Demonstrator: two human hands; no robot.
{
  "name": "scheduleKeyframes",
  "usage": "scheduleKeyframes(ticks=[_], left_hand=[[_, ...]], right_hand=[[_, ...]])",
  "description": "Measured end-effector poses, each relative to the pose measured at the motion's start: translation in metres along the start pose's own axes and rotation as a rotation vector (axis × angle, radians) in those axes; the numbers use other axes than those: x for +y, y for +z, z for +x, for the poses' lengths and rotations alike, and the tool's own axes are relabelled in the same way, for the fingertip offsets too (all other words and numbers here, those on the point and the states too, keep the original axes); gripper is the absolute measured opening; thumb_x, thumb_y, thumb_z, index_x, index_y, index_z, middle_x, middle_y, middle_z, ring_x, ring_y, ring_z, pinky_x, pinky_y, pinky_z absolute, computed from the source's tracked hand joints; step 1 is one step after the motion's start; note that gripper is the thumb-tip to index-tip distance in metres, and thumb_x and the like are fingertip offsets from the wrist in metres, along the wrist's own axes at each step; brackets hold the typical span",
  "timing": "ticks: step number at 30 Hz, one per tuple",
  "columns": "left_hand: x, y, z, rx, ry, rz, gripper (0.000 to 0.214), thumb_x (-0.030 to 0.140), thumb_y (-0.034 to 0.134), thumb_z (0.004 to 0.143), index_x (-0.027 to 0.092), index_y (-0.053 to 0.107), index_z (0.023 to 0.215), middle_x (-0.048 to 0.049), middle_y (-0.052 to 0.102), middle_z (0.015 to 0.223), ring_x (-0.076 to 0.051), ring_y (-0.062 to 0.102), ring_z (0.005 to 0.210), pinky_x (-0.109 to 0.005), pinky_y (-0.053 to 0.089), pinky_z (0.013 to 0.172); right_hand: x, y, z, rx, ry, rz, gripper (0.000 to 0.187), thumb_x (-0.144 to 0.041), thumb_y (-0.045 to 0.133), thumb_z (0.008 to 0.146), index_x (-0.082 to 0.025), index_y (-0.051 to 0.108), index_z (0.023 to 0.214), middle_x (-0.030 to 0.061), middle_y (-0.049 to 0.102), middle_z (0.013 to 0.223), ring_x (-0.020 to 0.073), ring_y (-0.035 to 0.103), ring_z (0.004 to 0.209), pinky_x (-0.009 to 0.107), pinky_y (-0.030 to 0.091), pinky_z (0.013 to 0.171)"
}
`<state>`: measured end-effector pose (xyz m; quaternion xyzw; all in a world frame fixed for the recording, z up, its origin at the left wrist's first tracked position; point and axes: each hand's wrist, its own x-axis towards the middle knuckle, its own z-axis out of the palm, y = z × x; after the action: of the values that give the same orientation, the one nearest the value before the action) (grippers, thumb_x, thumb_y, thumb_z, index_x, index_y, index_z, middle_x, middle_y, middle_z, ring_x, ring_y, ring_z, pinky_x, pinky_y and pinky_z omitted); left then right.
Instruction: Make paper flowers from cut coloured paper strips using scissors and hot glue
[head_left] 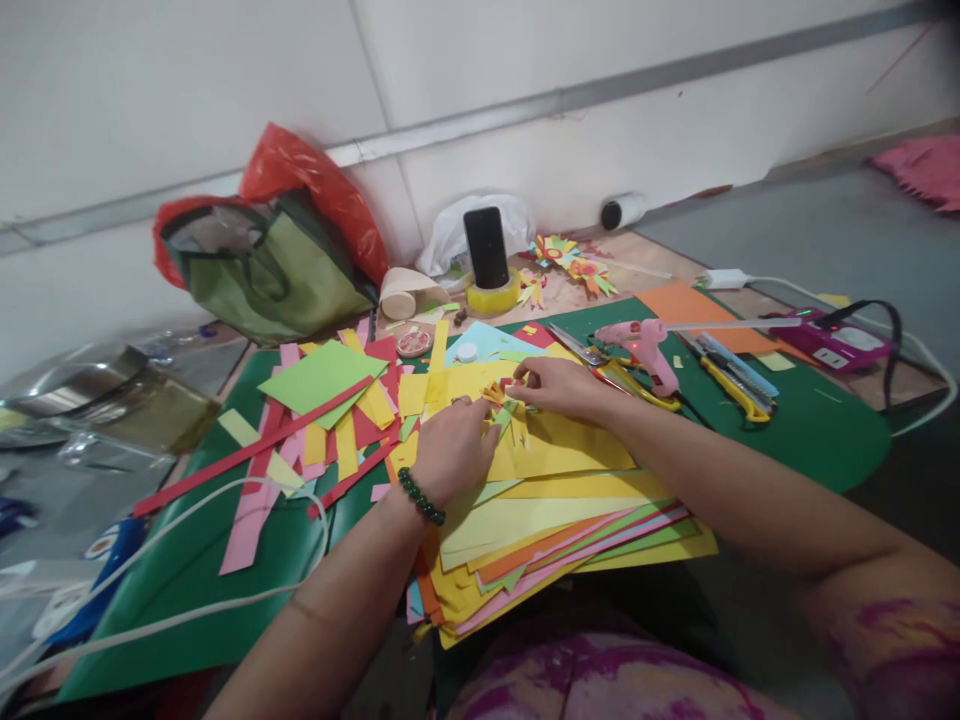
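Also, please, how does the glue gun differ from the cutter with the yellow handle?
The glue gun is pink; the cutter has a yellow handle. The glue gun's grip bends down from its body, while the cutter is long and straight. A long pale stick extends from the glue gun's rear; the cutter has none. Both lie unheld.

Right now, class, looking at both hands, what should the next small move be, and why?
Probably a gentle press with the right hand while the left hand steadies the small multicoloured fringed-paper piece. Both hands are at it, above the large yellow paper sheet, and its strips point different ways. The pink plastic glue gun is in neither hand, so pressing seems handier than gluing.
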<state>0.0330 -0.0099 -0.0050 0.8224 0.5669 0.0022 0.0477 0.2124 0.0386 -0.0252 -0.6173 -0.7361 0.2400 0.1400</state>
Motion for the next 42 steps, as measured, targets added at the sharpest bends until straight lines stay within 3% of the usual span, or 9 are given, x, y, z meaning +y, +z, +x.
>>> scheduleKeyframes(ticks=[9, 14, 16, 19, 22, 24, 30, 35, 42], left_hand=[[-0.004, 0.005, 0.005, -0.032, -0.072, -0.137, 0.023, 0.034, 0.058, 0.086, 0.017, 0.059, 0.101, -0.0078, 0.068, 0.094, -0.024, 0.064, 0.090, -0.034, 0.046, 0.074], [-0.019, 0.003, 0.016, 0.147, -0.156, -0.653, 0.075, 0.043, 0.072, 0.072, 0.013, 0.042, 0.134, -0.0134, 0.061, 0.112, -0.024, 0.062, 0.096, -0.035, 0.049, 0.079], [-0.023, 0.004, 0.022, 0.095, -0.159, -0.954, 0.083, 0.042, 0.075, 0.069, 0.013, 0.039, 0.138, -0.0131, 0.062, 0.109, -0.021, 0.063, 0.088, -0.031, 0.050, 0.072], [-0.023, 0.005, 0.026, -0.123, -0.135, -1.270, 0.053, 0.037, 0.074, 0.068, 0.012, 0.061, 0.114, -0.0068, 0.065, 0.086, -0.016, 0.062, 0.072, -0.026, 0.048, 0.063], [-0.017, 0.004, 0.026, -0.188, -0.158, -1.397, 0.023, 0.029, 0.075, 0.064, 0.013, 0.067, 0.078, -0.0029, 0.062, 0.071, -0.014, 0.062, 0.068, -0.026, 0.049, 0.064], [-0.013, 0.004, 0.025, -0.152, -0.208, -1.444, 0.017, 0.024, 0.075, 0.061, 0.013, 0.067, 0.071, -0.0014, 0.062, 0.067, -0.013, 0.061, 0.065, -0.025, 0.049, 0.063], [-0.013, 0.000, 0.026, 0.095, -0.271, -1.592, 0.024, 0.026, 0.072, 0.061, 0.015, 0.068, 0.082, -0.0006, 0.063, 0.071, -0.009, 0.057, 0.061, -0.022, 0.046, 0.059], [-0.015, 0.000, 0.027, 0.300, -0.312, -1.749, 0.029, 0.025, 0.070, 0.061, 0.018, 0.060, 0.087, -0.0029, 0.067, 0.092, -0.012, 0.062, 0.077, -0.023, 0.049, 0.066], [-0.007, 0.005, 0.026, 0.316, -0.265, -1.760, 0.024, 0.027, 0.062, 0.066, 0.018, 0.061, 0.088, 0.0020, 0.061, 0.074, -0.007, 0.051, 0.060, -0.019, 0.040, 0.055]], right_hand=[[0.005, 0.015, 0.004, 0.016, 0.028, 0.467, 0.009, -0.024, 0.061, 0.076, -0.019, 0.055, 0.072, -0.0018, 0.064, 0.061, 0.0129, 0.060, 0.047, 0.023, 0.043, 0.045], [0.002, 0.011, 0.005, 0.046, -0.153, 0.668, 0.012, -0.027, 0.063, 0.072, -0.019, 0.054, 0.070, -0.0029, 0.060, 0.059, 0.0115, 0.058, 0.051, 0.022, 0.044, 0.048], [-0.001, 0.007, 0.003, 0.037, -0.258, 0.689, 0.016, -0.032, 0.064, 0.071, -0.018, 0.055, 0.071, -0.0016, 0.061, 0.064, 0.0115, 0.058, 0.056, 0.022, 0.044, 0.051], [-0.008, 0.003, -0.001, 0.000, -0.353, 0.650, 0.020, -0.036, 0.065, 0.072, -0.018, 0.057, 0.073, -0.0018, 0.061, 0.064, 0.0107, 0.055, 0.054, 0.022, 0.042, 0.050], [-0.014, 0.002, -0.005, 0.002, -0.395, 0.603, 0.024, -0.041, 0.062, 0.076, -0.018, 0.061, 0.076, -0.0006, 0.062, 0.066, 0.0111, 0.054, 0.055, 0.023, 0.042, 0.051], [-0.016, 0.002, -0.007, 0.073, -0.392, 0.580, 0.028, -0.046, 0.061, 0.077, -0.018, 0.062, 0.079, 0.0016, 0.064, 0.072, 0.0134, 0.057, 0.061, 0.025, 0.044, 0.053], [-0.017, -0.001, -0.019, 0.632, -0.387, 0.478, 0.025, -0.043, 0.052, 0.084, -0.022, 0.053, 0.071, 0.0018, 0.059, 0.070, 0.0159, 0.052, 0.065, 0.029, 0.044, 0.064], [-0.020, 0.005, -0.027, 0.522, -0.506, 0.242, 0.031, -0.039, 0.049, 0.088, -0.022, 0.052, 0.062, 0.0029, 0.059, 0.064, 0.0167, 0.052, 0.062, 0.030, 0.042, 0.063], [-0.020, 0.013, -0.016, 0.415, -0.300, 0.177, 0.025, -0.045, 0.059, 0.083, -0.021, 0.064, 0.076, 0.0048, 0.070, 0.079, 0.0194, 0.061, 0.071, 0.030, 0.043, 0.067]])
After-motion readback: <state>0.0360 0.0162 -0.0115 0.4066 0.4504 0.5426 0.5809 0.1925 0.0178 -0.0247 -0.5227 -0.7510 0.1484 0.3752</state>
